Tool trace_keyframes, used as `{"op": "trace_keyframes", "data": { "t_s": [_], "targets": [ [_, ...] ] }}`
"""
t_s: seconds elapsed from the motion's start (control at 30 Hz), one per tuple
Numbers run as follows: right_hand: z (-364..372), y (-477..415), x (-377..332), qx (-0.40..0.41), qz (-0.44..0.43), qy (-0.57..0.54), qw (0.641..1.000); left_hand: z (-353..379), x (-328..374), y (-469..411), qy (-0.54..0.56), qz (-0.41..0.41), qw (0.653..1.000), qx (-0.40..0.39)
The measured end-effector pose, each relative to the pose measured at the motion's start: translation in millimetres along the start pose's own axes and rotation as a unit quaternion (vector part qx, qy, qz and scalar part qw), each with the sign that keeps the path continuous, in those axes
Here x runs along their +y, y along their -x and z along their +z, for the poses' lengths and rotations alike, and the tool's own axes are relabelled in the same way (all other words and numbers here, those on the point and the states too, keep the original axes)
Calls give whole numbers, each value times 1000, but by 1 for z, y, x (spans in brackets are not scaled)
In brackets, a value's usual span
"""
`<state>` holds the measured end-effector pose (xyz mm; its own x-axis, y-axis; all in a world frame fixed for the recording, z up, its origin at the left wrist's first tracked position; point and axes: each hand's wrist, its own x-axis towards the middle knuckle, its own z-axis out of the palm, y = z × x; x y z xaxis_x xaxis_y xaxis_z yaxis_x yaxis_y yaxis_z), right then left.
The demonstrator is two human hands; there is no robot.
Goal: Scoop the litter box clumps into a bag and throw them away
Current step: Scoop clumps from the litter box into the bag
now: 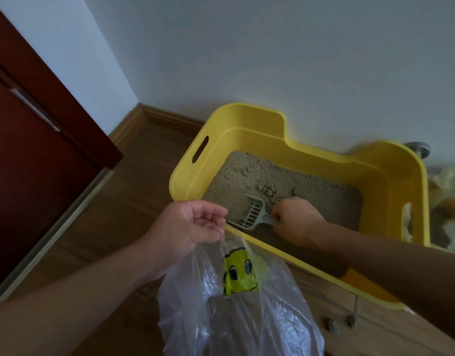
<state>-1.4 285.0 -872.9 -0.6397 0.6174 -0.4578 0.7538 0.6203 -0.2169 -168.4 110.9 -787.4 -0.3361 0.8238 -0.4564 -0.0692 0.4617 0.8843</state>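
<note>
A yellow litter box [249, 134] stands on the wooden floor against the white wall, filled with beige litter [311, 186]. Clumps [268, 190] lie on the litter near its middle. My right hand [295, 219] grips the handle of a grey slotted scoop [253, 214], whose head rests inside the box by the near rim. My left hand [193, 227] pinches the top of a clear plastic bag [236, 312] with a yellow smiley print, which hangs just outside the box's near wall.
A dark red cabinet [33, 160] with a metal handle stands at the left. Two small clumps [340, 323] lie on the floor in front of the box. Crumpled plastic and yellow items [449, 199] sit right of the box. A wooden skirting board runs along the wall.
</note>
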Motion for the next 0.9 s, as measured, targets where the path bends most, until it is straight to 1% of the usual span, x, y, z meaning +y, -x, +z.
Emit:
{"op": "trace_keyframes", "data": {
  "t_s": [0.2,0.4,0.57,0.8,0.9],
  "targets": [
    [3,-5,-8,30,8,5,999,-2,1,0,6,-8,1000,-5],
    [-6,11,7,39,23,-1,999,-2,2,0,-11,-4,1000,-4],
    [-14,28,20,54,36,-29,997,0,6,7,-34,2,999,-2],
    [-28,53,27,93,22,-49,994,0,11,18,-45,15,999,5],
    [-32,61,26,95,18,-48,994,0,12,22,-45,19,999,3]
  ]
}}
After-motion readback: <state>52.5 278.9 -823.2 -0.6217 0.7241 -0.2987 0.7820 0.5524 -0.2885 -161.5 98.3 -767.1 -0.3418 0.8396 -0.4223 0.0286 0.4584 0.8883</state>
